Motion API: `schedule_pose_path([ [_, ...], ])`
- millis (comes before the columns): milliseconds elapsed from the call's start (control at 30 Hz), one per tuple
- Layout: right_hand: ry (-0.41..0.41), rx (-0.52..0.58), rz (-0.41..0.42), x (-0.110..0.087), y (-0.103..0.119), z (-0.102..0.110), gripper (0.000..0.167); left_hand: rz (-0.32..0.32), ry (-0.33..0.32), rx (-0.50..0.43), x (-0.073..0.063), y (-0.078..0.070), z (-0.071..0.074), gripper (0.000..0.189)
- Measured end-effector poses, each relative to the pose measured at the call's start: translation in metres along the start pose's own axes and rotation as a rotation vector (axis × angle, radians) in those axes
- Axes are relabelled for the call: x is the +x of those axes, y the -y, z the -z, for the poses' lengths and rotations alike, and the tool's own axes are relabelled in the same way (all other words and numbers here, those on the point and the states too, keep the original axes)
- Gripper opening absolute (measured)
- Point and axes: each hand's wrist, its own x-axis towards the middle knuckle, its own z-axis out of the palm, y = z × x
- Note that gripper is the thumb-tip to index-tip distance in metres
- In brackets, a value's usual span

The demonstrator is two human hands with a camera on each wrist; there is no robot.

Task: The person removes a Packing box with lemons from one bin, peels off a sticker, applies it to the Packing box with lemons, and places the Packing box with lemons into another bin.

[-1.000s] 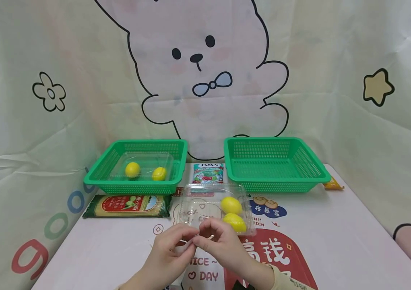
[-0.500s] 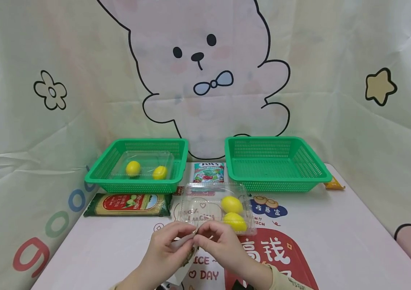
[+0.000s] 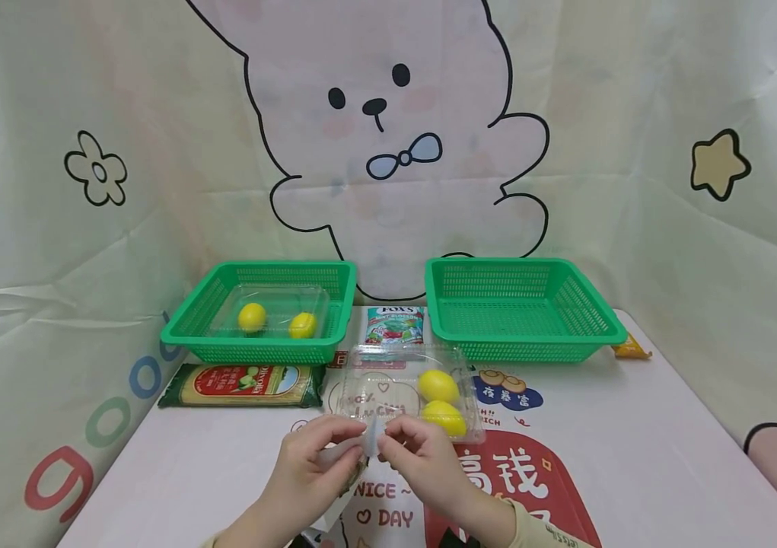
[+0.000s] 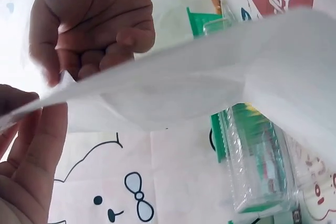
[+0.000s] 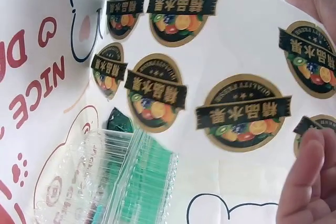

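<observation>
In the head view my left hand (image 3: 316,460) grips a white sticker sheet (image 4: 173,95) between thumb and fingers. Several oval fruit stickers (image 5: 242,113) with dark banners cover the face seen in the right wrist view. My right hand (image 3: 429,460) pinches at the sheet's edge, close to the left fingertips; its fingers lie over a sticker (image 5: 307,124) and partly hide it. Whether that sticker is lifted is unclear. Just beyond both hands lies a clear plastic clamshell box (image 3: 361,380) with two yellow lemons (image 3: 438,387) at its right side.
A green basket (image 3: 258,352) at back left holds another clear box (image 3: 278,293) with two lemons. A second green basket (image 3: 525,352) stands at back right. Nearby lie a noodle pack (image 3: 240,386), a candy bag (image 3: 395,326) and an orange packet (image 3: 631,348).
The hands have drawn slightly apart, and a pale bit of the sheet now shows between their fingertips. More of the sheet is visible below the left hand. Boxes and baskets stay put.
</observation>
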Motion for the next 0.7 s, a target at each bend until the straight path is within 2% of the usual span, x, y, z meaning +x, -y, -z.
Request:
schedule_pose_path([
  [133,-0.101,0.019,-0.039,0.001,0.0,0.002,0.016,-0.038,-0.106,0.06,0.003,0.006,0.011,0.034],
  [200,-0.151,0.023,-0.032,0.002,-0.002,0.004,0.015,-0.03,-0.17,0.085,0.006,0.008,0.022,0.034],
  [267,-0.192,0.024,-0.015,0.003,-0.003,0.007,0.015,0.008,-0.25,0.139,0.008,0.01,0.035,0.033],
  [367,-0.235,0.021,0.009,0.005,-0.006,0.012,0.013,0.144,-0.388,0.231,0.009,0.019,0.058,0.029],
  [467,-0.266,0.031,-0.019,0.006,-0.008,0.016,0.013,0.338,-0.502,0.336,0.004,0.036,0.08,0.024],
  [533,-0.28,0.034,-0.037,0.006,-0.01,0.018,0.013,0.448,-0.543,0.372,-0.003,0.051,0.094,0.021],
  [700,-0.317,0.041,-0.072,0.006,-0.012,0.021,0.011,0.635,-0.58,0.456,-0.026,0.086,0.124,0.018],
])
